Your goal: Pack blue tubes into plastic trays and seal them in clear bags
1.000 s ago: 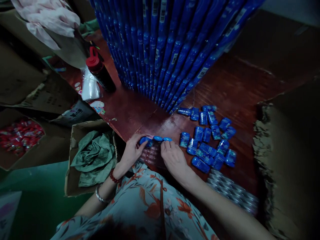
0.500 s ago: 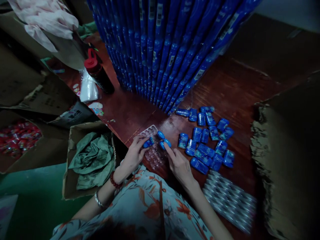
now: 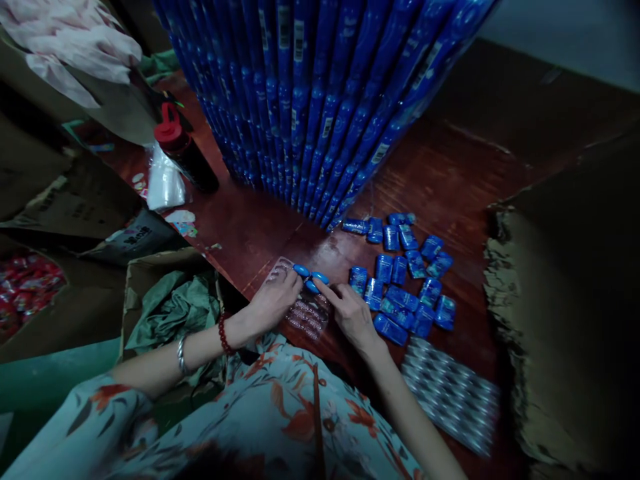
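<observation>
My left hand (image 3: 277,299) is closed, its bent fingertips pressed down over a clear moulded plastic tray (image 3: 307,319). What those fingers hold is hidden under them. A glossy blue oval piece (image 3: 301,270) sits just past the left fingertips. My right hand (image 3: 354,315) reaches in from the other side, index finger stretched onto another blue oval piece (image 3: 313,287) and the remaining fingers curled. A third blue oval piece (image 3: 320,277) lies against that fingertip. To the right, several small blue packs (image 3: 400,300) are scattered on the reddish-brown table (image 3: 260,223).
A tall stack of blue packages (image 3: 300,120) stands behind my hands. Silvery moulded trays (image 3: 450,393) lie at the right, beside a torn cardboard box (image 3: 560,320). At left are a red-capped bottle (image 3: 187,150), plastic bags (image 3: 165,180) and a box holding green cloth (image 3: 175,313).
My left hand has moved in toward the blue oval pieces, and the blue pack visible in its fingers is now hidden. The right hand stays at the oval pieces. The view has shifted slightly.
</observation>
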